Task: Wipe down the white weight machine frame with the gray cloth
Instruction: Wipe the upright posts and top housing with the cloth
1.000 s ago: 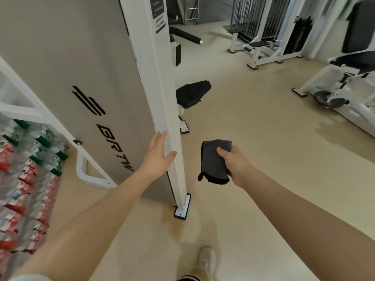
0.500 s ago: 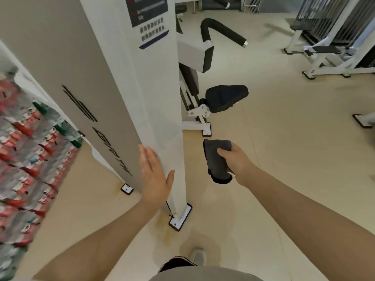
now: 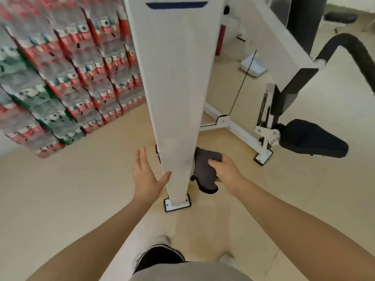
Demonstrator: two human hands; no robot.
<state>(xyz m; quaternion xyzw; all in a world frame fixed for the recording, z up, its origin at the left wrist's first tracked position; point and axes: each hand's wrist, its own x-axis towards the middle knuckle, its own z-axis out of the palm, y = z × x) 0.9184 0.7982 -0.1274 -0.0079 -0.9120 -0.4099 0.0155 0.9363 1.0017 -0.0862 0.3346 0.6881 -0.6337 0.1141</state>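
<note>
Cloth gray, bunched, gripped by right hand beside white frame post; left hand fingers straight.

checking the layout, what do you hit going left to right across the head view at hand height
left hand → white frame post → gray cloth → right hand → black seat pad

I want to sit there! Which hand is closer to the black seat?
Right. The right hand, holding the gray cloth, is on the black seat's side; the left hand is beyond the white post.
</note>
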